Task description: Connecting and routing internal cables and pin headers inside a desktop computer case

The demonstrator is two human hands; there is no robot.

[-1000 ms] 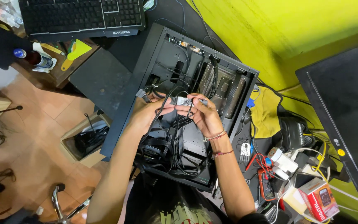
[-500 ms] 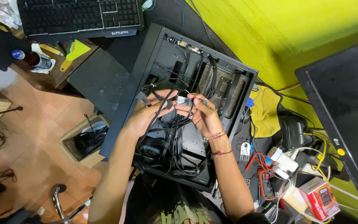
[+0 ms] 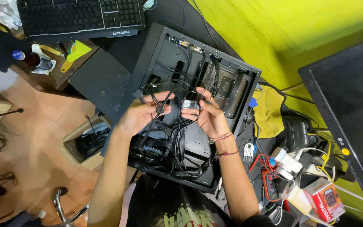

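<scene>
An open black computer case (image 3: 156, 50) lies flat on the desk, with a motherboard (image 3: 227, 86) at its far right. A bundle of black cables (image 3: 169, 143) spills over the case's near half. My left hand (image 3: 141, 113) grips several of these cables between thumb and fingers. My right hand (image 3: 204, 113) pinches a small white-labelled connector (image 3: 188, 103) at the end of the cables, and its wrist wears thin bracelets. The two hands nearly touch above the middle of the case.
A black keyboard (image 3: 80, 14) lies at the far left. A dark monitor (image 3: 349, 113) stands at the right beside a yellow wall. A yellow cloth (image 3: 269, 111), a power strip (image 3: 288, 162), red wires and a small red box (image 3: 326, 199) crowd the right side. A cardboard box (image 3: 85, 143) sits on the floor.
Both hands have stayed over the middle of the case, shifting the cables slightly. The left hand's fingers have spread a little further along the cable bundle.
</scene>
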